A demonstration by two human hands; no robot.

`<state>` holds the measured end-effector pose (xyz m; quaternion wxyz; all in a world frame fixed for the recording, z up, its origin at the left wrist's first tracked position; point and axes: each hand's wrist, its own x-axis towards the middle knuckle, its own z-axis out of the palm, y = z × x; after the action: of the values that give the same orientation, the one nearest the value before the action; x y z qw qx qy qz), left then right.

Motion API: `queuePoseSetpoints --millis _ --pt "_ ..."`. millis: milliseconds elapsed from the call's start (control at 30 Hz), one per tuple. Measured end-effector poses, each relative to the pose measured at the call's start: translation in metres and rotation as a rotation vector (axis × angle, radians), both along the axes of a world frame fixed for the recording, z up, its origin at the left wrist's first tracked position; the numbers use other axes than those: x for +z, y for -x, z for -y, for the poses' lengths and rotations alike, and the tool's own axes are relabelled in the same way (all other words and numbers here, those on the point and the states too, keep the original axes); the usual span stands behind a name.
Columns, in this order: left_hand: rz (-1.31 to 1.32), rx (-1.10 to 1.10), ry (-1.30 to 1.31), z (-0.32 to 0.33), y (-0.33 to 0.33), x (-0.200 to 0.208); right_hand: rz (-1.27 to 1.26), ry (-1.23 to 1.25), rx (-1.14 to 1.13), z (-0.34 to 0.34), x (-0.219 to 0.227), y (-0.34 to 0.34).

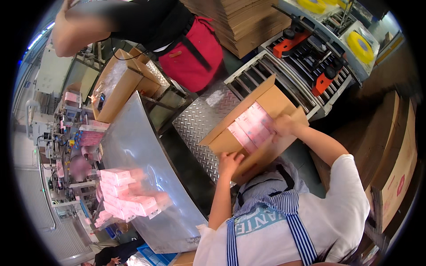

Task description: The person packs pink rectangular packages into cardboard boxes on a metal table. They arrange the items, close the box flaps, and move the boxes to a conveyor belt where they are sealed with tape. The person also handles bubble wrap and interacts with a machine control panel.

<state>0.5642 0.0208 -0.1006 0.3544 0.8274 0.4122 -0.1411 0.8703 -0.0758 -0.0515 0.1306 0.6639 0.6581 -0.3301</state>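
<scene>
- Left hand (229, 165): fingers partly bent and slightly spread, laid over the near left edge of the open carton (278, 101); whether they pinch the cardboard cannot be told.
- Right hand (284, 126): blurred, at the carton's right side, fingers bent inward beside the pink packs (252, 120); how far they are open, and whether they hold a pack or a flap, cannot be told.
- Carton: directly before the person, flaps raised, packs set close together inside; its underside is hidden.
- Left of the carton: metal table (140, 133), bearing stacked pink boxes (116, 190).
- Beyond the carton: roller conveyor (258, 68), near a co-worker in a red apron (193, 57).
</scene>
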Motion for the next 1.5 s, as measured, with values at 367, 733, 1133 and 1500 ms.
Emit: queuePoseSetpoints --millis 367,733,1133,1500 --pt "0.496 0.71 0.119 0.041 0.033 -0.062 0.315 -1.067 -0.274 -0.064 0.003 -0.004" --pt "0.319 1.065 0.555 0.033 0.008 -0.044 0.165 -0.55 -1.066 -0.019 -0.069 -0.086" --pt "0.547 0.831 0.206 -0.032 -0.237 -0.059 0.256 -0.828 -0.847 -0.105 -0.079 -0.347" --pt "0.514 0.602 0.273 -0.056 -0.393 -0.055 0.208 -1.12 -0.571 -0.082 -0.084 -0.371"
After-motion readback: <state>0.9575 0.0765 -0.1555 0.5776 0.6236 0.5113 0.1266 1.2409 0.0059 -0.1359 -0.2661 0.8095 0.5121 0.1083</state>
